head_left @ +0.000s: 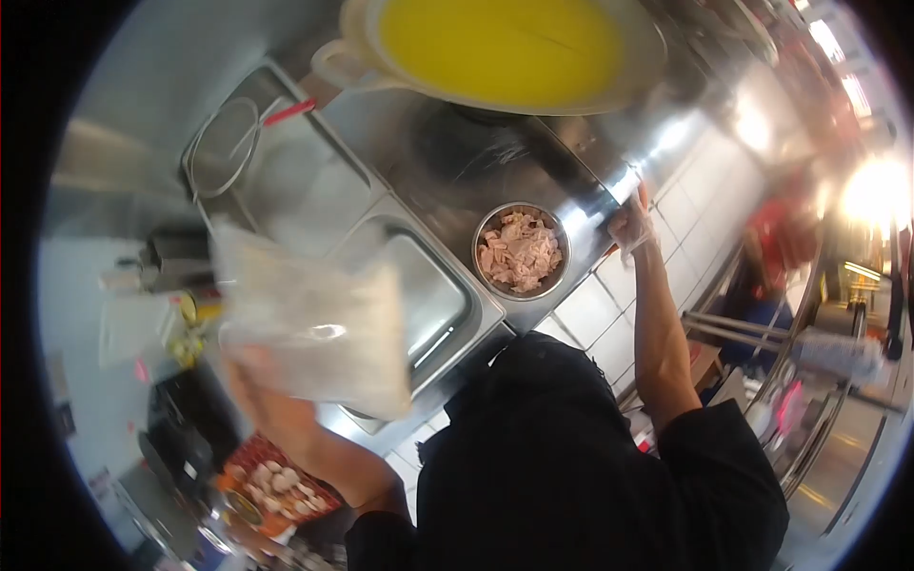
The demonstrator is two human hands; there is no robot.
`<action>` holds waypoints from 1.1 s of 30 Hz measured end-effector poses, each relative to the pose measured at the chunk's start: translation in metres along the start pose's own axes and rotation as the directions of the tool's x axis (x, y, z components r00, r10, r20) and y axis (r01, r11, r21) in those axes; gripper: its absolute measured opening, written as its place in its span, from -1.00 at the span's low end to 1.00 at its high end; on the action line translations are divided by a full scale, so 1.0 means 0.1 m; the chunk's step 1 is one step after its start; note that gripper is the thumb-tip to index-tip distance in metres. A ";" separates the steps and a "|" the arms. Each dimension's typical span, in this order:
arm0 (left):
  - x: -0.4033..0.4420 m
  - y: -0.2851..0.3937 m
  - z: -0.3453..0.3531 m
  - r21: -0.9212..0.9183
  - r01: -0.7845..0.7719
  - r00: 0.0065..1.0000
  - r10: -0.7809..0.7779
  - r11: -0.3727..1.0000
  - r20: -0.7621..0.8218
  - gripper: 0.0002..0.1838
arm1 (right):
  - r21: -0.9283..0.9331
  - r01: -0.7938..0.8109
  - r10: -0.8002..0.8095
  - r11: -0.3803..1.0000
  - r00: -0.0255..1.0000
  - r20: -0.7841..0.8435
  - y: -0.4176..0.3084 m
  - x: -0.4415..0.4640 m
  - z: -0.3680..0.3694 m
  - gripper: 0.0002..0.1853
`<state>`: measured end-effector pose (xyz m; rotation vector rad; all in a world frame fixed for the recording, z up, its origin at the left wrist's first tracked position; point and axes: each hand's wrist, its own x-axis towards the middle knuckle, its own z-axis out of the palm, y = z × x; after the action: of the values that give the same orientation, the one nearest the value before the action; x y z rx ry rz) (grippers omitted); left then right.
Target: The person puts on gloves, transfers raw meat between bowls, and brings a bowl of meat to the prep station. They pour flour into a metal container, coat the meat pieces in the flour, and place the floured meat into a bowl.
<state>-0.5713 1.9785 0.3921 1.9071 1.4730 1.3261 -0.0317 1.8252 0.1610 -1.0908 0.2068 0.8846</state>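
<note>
My left hand (255,376) is holding up a clear plastic bag (319,319), its fingers closing on the lower side. The bag is hanging in front of the metal basins, touching neither the bowl (480,271) nor the worktop (443,209) as far as I am seeing; blur is hiding what is inside, beyond something pale. My right hand (628,226) is reaching out near the far edge of the worktop, and I cannot tell whether those fingers are gripping anything or staying loose. As for what is done, the meat (521,252) is already lying in small pieces in the bowl, which is standing on the worktop. What is remaining unsettled is the bag: it is not yet resting anywhere. Beyond, a large pot (356,33) is holding yellow liquid (505,48).
</note>
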 end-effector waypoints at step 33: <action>-1.92 1.17 1.39 -0.761 0.121 0.810 0.380 0.637 0.447 -0.85 | -0.522 -0.348 0.310 0.778 0.937 -0.163 -0.24 -0.11 -0.30 -0.65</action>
<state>-0.3910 1.7944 0.3305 1.5965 0.3297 1.0212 -0.0144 1.7906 0.1693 -1.6554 0.2120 1.2703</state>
